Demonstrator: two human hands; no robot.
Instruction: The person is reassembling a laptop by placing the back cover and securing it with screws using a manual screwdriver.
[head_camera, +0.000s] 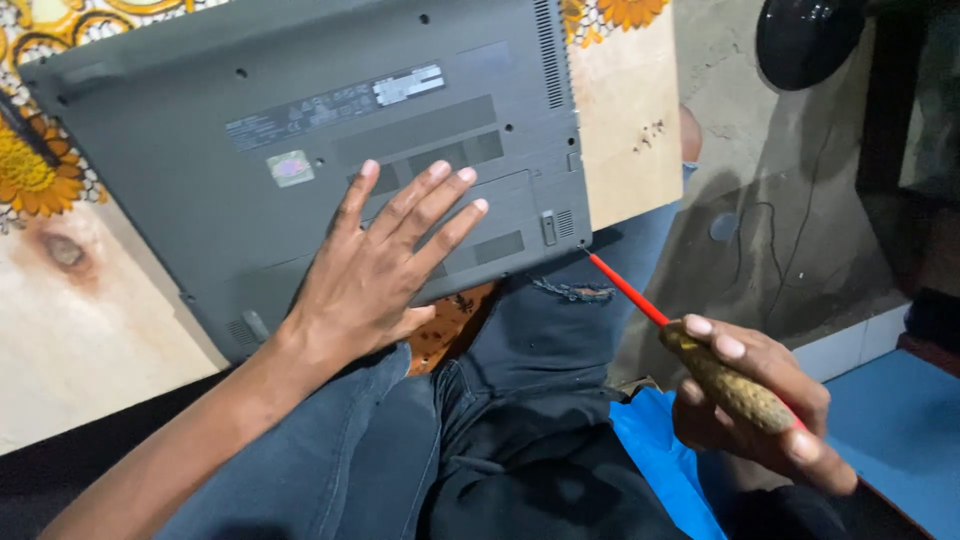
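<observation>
Your left hand lay flat on the grey laptop, fingers spread, gripping nothing, just pressing the upturned base down on the table. Your right hand was closed around the screwdriver handle. The red shaft ran up and to the left from that hand, with the tip sitting at the laptop's near right corner, apparently on a screw hole, though contact was too small to confirm. Long axis: diagonal, handle low right, tip high left. The right hand was the nearer one to that corner; the left sat mid-panel, well apart from it.
</observation>
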